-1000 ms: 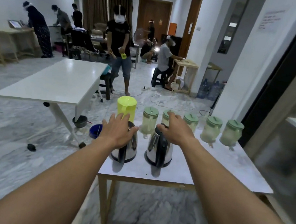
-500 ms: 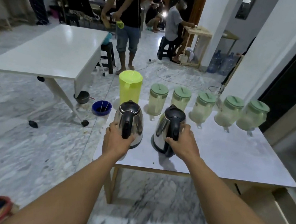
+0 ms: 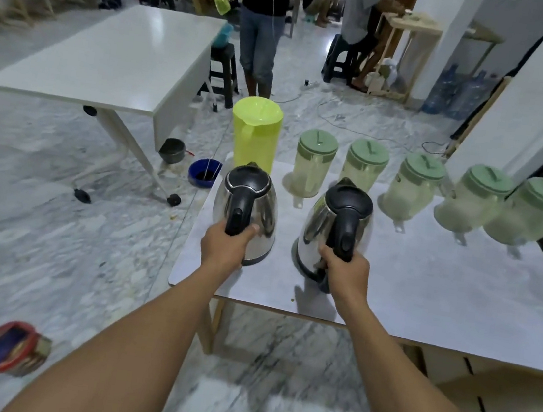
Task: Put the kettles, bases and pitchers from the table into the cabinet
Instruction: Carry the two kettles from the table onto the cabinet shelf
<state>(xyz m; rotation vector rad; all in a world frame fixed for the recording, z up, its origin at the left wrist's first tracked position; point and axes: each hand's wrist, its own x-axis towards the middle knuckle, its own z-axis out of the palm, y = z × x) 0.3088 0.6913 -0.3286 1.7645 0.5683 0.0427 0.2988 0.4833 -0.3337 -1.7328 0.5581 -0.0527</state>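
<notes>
My left hand (image 3: 225,246) is wrapped round the black handle of the left kettle (image 3: 251,203). My right hand (image 3: 345,274) grips the handle of the right kettle (image 3: 333,227) the same way, low on the grip. I read this as taking one in each so that both travel in a single trip.

The left kettle is upright near the front left corner of the desk (image 3: 441,297). The right one is tilted, with something dark under its near edge that may be a base, though I cannot tell. Whether either kettle is clear of the desk I cannot say.

Behind them, along the far edge, stand a yellow pitcher (image 3: 255,131) and a row of five green-lidded pitchers (image 3: 313,166), untouched. I judge the task barely begun. The cabinet is not plainly in view.
</notes>
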